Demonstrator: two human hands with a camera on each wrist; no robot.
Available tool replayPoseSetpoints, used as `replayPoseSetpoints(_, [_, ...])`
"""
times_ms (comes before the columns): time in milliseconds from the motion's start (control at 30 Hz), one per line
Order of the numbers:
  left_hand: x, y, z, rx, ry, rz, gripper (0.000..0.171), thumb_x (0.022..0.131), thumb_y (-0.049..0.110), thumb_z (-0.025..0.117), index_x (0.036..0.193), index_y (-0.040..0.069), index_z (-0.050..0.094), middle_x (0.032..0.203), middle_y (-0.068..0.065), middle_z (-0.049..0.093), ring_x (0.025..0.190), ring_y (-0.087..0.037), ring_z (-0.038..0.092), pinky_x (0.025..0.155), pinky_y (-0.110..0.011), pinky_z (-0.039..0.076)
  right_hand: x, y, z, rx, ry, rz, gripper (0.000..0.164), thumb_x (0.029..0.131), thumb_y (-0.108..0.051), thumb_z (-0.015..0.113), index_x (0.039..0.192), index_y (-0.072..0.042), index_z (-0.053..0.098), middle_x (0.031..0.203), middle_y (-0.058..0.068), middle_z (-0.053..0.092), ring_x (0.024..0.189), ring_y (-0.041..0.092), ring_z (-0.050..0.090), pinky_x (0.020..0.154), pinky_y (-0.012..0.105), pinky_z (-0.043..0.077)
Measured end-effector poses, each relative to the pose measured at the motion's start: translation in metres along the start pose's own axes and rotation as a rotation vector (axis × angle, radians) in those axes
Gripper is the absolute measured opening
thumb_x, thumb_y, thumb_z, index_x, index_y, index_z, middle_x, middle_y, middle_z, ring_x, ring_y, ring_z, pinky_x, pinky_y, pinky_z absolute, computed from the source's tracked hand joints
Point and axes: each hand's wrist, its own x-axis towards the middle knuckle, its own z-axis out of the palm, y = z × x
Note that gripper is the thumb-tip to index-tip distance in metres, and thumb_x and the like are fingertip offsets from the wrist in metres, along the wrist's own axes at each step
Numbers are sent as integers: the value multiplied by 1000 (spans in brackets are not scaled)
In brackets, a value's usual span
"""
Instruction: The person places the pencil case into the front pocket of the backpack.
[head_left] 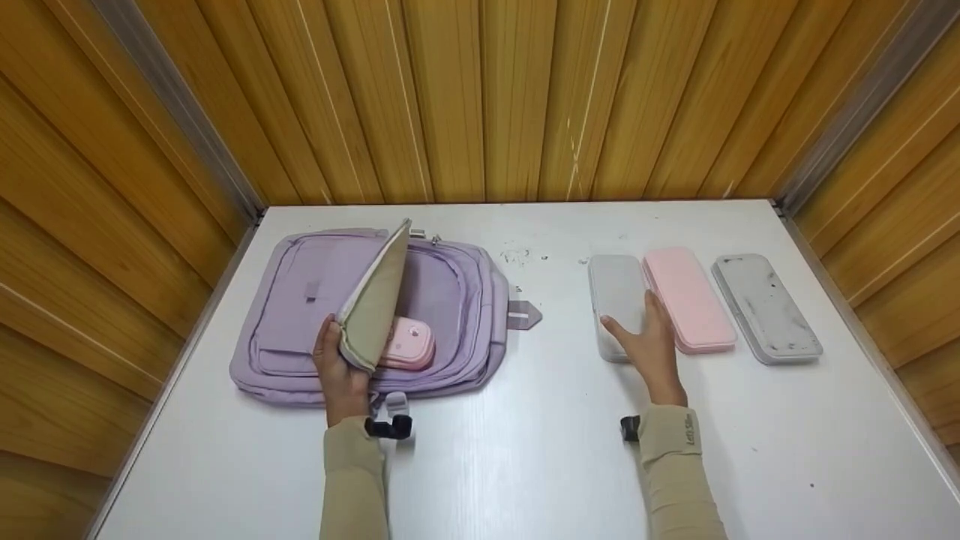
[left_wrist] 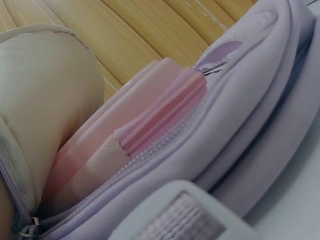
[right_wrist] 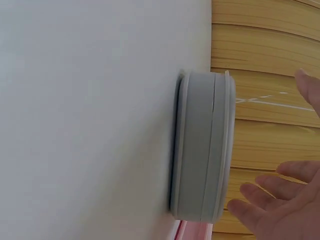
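A lilac backpack (head_left: 450, 281) lies on the left of the white table with its front flap (head_left: 379, 296) raised. My left hand (head_left: 341, 371) pinches the flap's near edge and holds it up. Inside the opening sits a pink pencil case (head_left: 409, 343); its pink zip side (left_wrist: 160, 120) shows in the left wrist view, partly hidden by the flap. My right hand (head_left: 654, 349) is over a plain grey case (head_left: 616, 281), thumb and fingers spread, holding nothing. In the right wrist view those fingers (right_wrist: 267, 187) hover beside the grey case's lid.
To the right of the plain grey case lie a pink case (head_left: 690, 300) and a grey case with dark smudges (head_left: 769, 307). A strap tab (head_left: 525, 315) sticks out from the backpack's right side. Wooden panel walls (head_left: 517, 97) enclose the table (head_left: 517, 465).
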Motion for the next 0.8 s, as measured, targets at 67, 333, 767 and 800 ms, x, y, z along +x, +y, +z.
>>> replayPoseSetpoints(67, [0,0,0,1,0,4,11,79,5,77,89,7,73,94,-9,70,86,-20,68,77,-30,56,-1,2,0,-2,-7,17,102,85,-43,70,152,2,7,159,25,6,147,41,6,121,50,11])
replayPoseSetpoints(333, [-1,-1,3,-23,-1,5,11,78,4,77,87,7,73,91,-10,70,83,-21,68,74,-31,56,-4,6,-2,-27,-62,105,111,83,-43,72,151,3,-2,159,26,-5,147,43,-2,120,51,8])
replayPoseSetpoints(767, [0,0,1,-31,-31,0,12,77,4,77,88,6,74,92,-10,70,84,-21,68,74,-31,57,-12,10,0,-7,-152,214,120,81,-44,74,150,2,-12,158,26,-10,146,45,-3,119,56,8])
replayPoseSetpoints(800, [0,0,1,-30,-35,0,12,77,4,77,88,6,74,92,-10,70,84,-21,68,74,-31,57,-12,10,0,0,-159,214,120,81,-44,74,149,2,-13,158,27,-10,145,46,-4,119,56,8])
